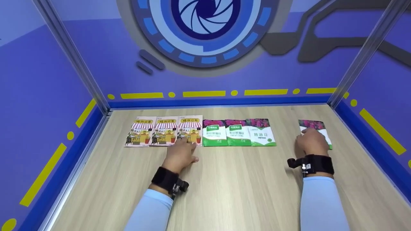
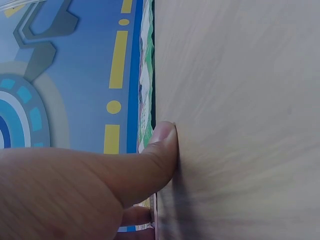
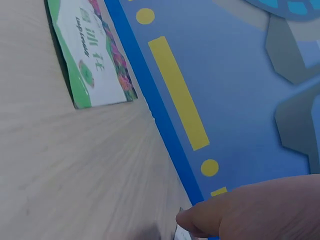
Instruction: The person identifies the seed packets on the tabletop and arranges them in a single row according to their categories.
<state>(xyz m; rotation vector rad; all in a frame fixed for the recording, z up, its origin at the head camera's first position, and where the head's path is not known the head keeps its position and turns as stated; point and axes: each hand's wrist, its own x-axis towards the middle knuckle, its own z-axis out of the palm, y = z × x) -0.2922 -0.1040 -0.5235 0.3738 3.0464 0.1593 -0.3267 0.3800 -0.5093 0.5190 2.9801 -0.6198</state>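
Looking down at a light wood-grain table (image 1: 231, 179) boxed in by purple-blue walls (image 1: 41, 106) with yellow dashes and a big round blue emblem (image 1: 205, 29) on the back one. Next biggest thing is the row of six packets along the far side, edges touching or slightly overlapping — three shop-front packets (image 1: 163, 131) on the left, then three green-and-white seed packets (image 1: 239, 132) with pink flowers up top. Well apart to the right sits a lone seed packet (image 1: 316, 131) of the same green kind, near the right wall. Both arms wear pale blue sleeves and black wrist straps. The left hand (image 1: 180, 153) lies flat on the table, fingers relaxed, fingertips on the lower edge of the rightmost shop-front packet; the left wrist view shows its thumb (image 2: 160, 155) pressed straight against the wood. The right hand (image 1: 310, 141) rests on top of the lone seed packet, fingers laid over it fairly flat — pressing rather than pinching, though the fingertips are hidden from the head view.
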